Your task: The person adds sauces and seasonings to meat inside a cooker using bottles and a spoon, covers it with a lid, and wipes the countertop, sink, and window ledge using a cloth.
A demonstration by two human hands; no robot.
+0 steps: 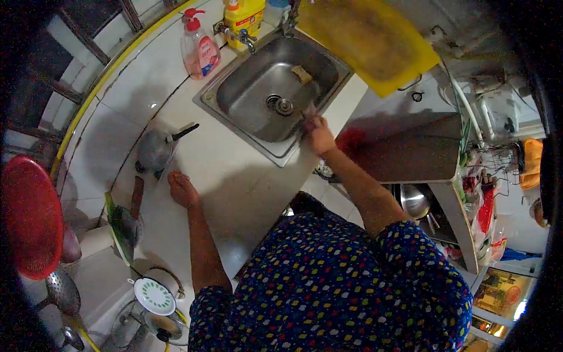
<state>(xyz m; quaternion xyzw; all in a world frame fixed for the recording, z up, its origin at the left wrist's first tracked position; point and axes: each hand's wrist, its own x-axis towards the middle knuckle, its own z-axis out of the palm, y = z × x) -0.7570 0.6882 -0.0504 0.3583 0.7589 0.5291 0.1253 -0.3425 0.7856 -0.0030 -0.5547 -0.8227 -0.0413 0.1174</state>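
The small thing in my right hand (319, 136) is too blurred to name; it sticks out past my fingers toward the far side, its long axis running from my hand out over the near right rim of the sink (234, 108), its tip above the basin. My right hand is curled tight around it, fingers together, at the sink's edge. In the basin, the drain (282, 105) lies just left of that tip and a sponge (302, 74) rests farther off by the far wall. My left hand (183, 189) lies flat on the white worktop (229, 170), fingers close together, holding nothing. Just beyond it to the left sits a metal pot (155, 149), its dark handle pointing right toward the sink. Far left of the sink stands a pink soap bottle (200, 50), with a yellow bottle (245, 14) beside the tap (240, 36).
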